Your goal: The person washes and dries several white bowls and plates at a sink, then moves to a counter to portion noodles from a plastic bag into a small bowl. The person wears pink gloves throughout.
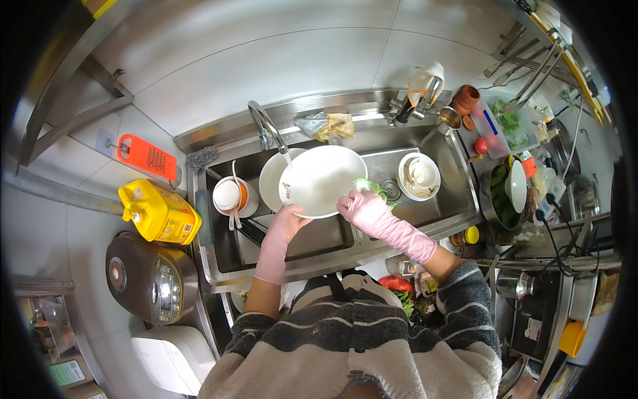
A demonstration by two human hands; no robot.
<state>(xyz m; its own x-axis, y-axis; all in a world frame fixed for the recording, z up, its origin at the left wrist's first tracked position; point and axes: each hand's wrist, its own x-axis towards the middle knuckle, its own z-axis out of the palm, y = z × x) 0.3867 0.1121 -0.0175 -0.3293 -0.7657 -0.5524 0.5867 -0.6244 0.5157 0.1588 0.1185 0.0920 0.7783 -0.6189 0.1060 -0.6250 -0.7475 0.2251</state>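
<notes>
Both hands wear pink rubber gloves. My left hand [290, 222] grips the near rim of a large white bowl [324, 179], tilted under the faucet [269, 127], from which water seems to run. At the bowl's right side, my right hand [361, 212] is closed, with a green mesh scrubber or leafy greens [376, 188] showing beside its fingers; which of these cannot be told. Behind the held bowl, a second white bowl [269, 182] sits in the left basin. Stacked cups [228, 194] with spoons stand to its left. Soiled white bowls [418, 175] lie stacked in the right basin.
A yellow detergent jug [164, 212] and a rice cooker [149, 279] flank the sink's left. Rags [331, 127] lie on the back ledge. To the right are a metal ladle [448, 120], a tomato [481, 145], a plastic box of greens [508, 124] and a pot [493, 214].
</notes>
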